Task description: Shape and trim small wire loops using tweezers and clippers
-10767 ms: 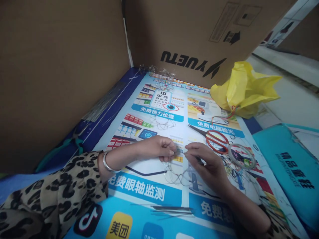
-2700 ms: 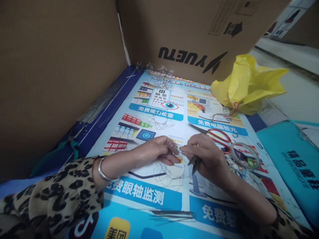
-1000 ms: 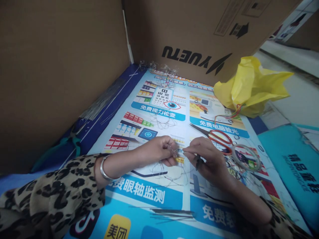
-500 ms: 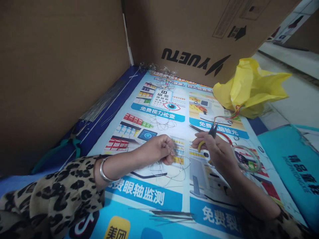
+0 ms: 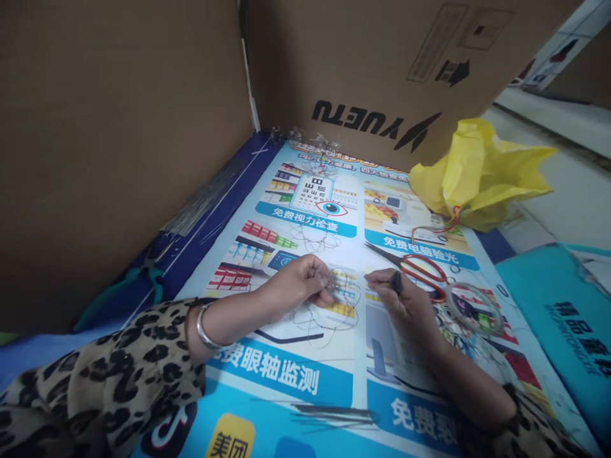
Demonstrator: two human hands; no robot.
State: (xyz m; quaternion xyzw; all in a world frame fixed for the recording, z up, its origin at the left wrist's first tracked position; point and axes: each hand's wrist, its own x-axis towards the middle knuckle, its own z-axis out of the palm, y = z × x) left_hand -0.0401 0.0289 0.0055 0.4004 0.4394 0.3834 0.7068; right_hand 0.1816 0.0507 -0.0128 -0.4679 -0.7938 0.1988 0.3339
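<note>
My left hand (image 5: 308, 286) pinches a thin wire shape (image 5: 329, 318) between thumb and fingertips. Its loops spread like petals below and to the right of the fingers. In my right hand (image 5: 405, 305) is a small pair of pliers (image 5: 396, 282) with dark jaws, the handles mostly hidden in the palm. A narrow gap separates the pliers from the wire loops. Just beyond the right hand lie scissors (image 5: 424, 270) with red handles. Another looped wire shape (image 5: 317, 238) rests on the printed sheet past my left hand.
Cardboard walls (image 5: 382, 57) stand at the back and left. Straight wires (image 5: 334, 413) lie in front, with more wires (image 5: 195, 203) at the left beside teal-handled pliers (image 5: 143, 277). At the right are a wire coil (image 5: 477, 308), a yellow bag (image 5: 477, 178) and coloured wires (image 5: 443, 227).
My right hand has lowered and turned, taking the pliers' jaws away from the coloured wires and uncovering the scissors' handles. My left hand keeps its pinch on the wire shape, whose loops have shifted slightly.
</note>
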